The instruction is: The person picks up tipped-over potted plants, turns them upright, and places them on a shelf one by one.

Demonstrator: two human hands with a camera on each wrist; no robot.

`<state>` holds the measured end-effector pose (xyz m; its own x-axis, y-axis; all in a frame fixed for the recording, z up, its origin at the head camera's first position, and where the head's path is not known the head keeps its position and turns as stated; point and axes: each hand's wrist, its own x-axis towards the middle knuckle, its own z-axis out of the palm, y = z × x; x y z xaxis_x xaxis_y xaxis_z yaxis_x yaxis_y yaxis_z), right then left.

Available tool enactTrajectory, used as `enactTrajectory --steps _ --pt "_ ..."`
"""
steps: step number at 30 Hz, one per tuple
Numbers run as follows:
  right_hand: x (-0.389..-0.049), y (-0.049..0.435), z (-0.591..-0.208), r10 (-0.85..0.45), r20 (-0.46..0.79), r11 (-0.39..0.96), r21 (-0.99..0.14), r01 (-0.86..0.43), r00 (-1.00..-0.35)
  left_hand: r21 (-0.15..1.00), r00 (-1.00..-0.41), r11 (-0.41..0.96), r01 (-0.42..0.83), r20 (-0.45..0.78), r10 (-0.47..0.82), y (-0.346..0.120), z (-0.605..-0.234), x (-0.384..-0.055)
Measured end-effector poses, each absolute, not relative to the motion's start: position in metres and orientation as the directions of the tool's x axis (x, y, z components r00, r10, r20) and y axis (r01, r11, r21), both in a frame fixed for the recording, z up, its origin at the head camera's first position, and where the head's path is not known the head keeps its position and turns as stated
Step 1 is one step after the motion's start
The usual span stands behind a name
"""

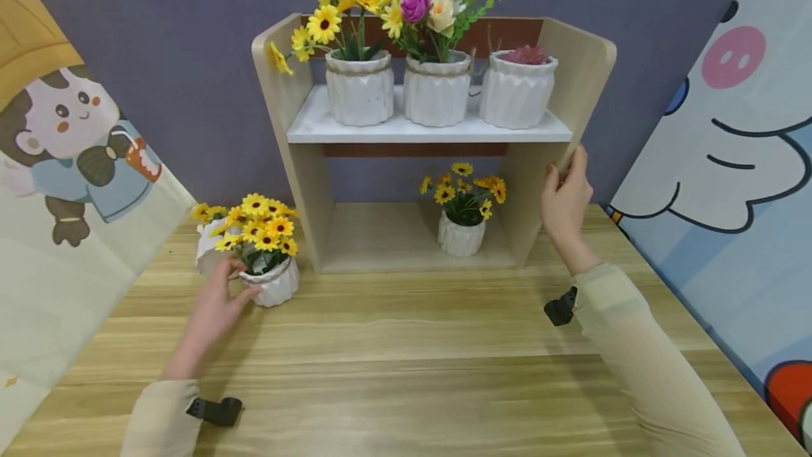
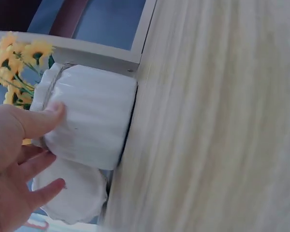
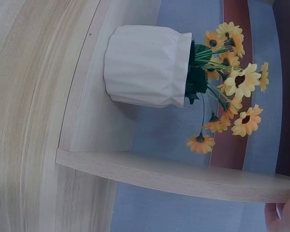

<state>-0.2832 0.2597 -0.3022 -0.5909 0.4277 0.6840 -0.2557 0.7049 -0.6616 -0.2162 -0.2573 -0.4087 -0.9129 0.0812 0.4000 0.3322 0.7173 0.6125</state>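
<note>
On the table left of the shelf, my left hand [image 1: 212,312] holds a white flower pot [image 1: 277,286] of yellow daisies by its upper side. In the left wrist view the thumb [image 2: 54,113] presses the pot's wall, with the other fingers at its far side. Behind it a second white pot [image 1: 206,251] with yellow flowers lies tipped over. My right hand [image 1: 567,199] grips the front edge of the wooden shelf's [image 1: 577,94] right side panel, thumb inside and fingers outside. Only a bit of that hand [image 3: 285,215] shows in the right wrist view.
Three white pots stand on the upper board [image 1: 431,134]: one with yellow daisies [image 1: 360,90], one with mixed flowers [image 1: 438,94], one with a reddish plant [image 1: 517,94]. A smaller daisy pot [image 1: 462,237] stands at the lower right inside the shelf. Cartoon panels flank the table.
</note>
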Motion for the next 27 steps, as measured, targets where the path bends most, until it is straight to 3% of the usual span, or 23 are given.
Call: enactTrajectory --steps 7,12,18,27 --pt "-0.283 0.263 -0.303 0.435 0.667 0.696 -0.675 -0.244 -0.604 0.594 -0.953 0.767 0.243 0.292 0.075 -0.249 -0.397 -0.212" --pt "-0.282 0.262 -0.302 0.435 0.667 0.695 -0.676 -0.244 -0.605 0.642 -0.972 0.761 0.1 0.225 -0.062 -0.228 -0.389 -0.205" --pt "-0.283 0.26 -0.302 0.43 0.678 0.703 -0.665 -0.25 -0.596 0.78 -0.952 0.626 -0.026 0.173 -0.255 -0.205 -0.388 -0.205" --pt "-0.282 0.26 -0.302 0.426 0.678 0.702 -0.665 -0.254 -0.599 0.782 -0.923 0.607 -0.142 0.117 -0.366 -0.193 -0.394 -0.219"
